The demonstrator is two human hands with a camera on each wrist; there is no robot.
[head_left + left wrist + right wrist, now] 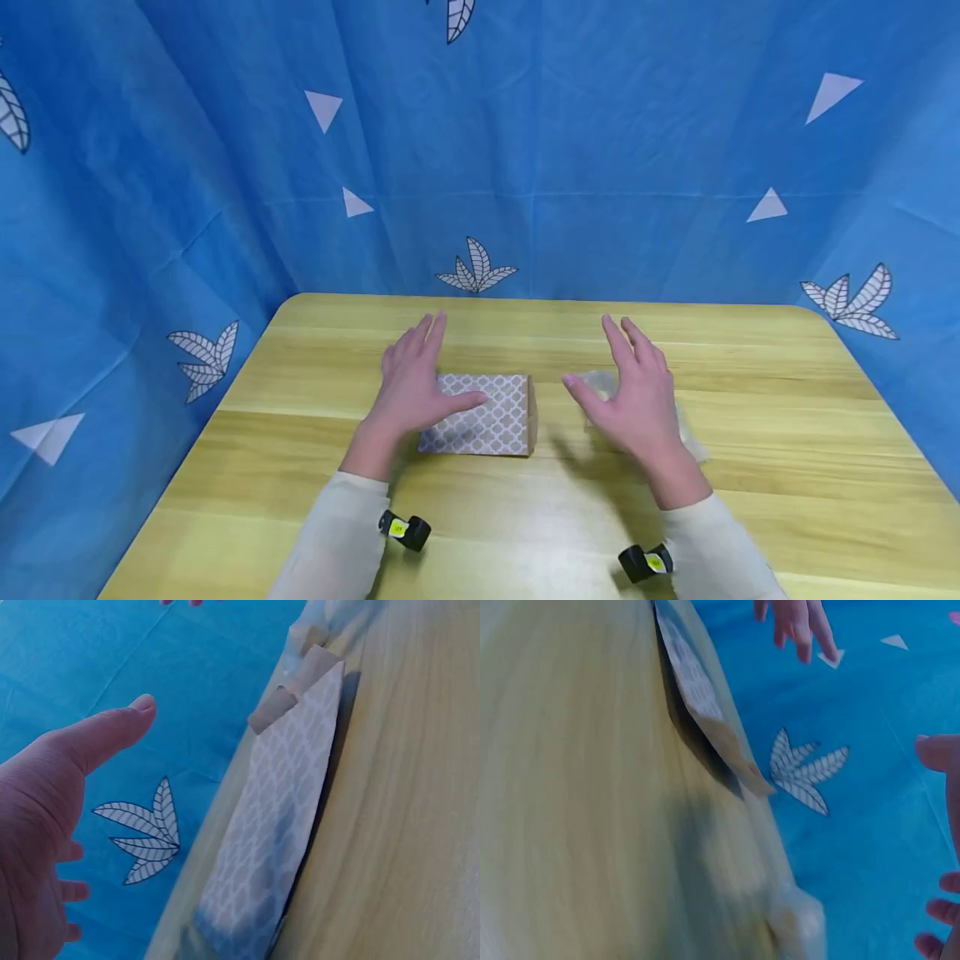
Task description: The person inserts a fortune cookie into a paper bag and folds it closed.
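On the wooden table, grey-and-white lattice-patterned box, left hand released beside it, right hand released nearby

Bright, even light; right wrist view blurred w/ motion.

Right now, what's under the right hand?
A pale, crumpled, translucent wrapper lies on the wooden table beneath the open right hand. The hand covers most of it, so its shape is unclear.

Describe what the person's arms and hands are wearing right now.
Both arms wear long, pale cream sleeves down to the wrists. The left hand and right hand are bare. Under each wrist sits a small black camera unit with a yellow sticker.
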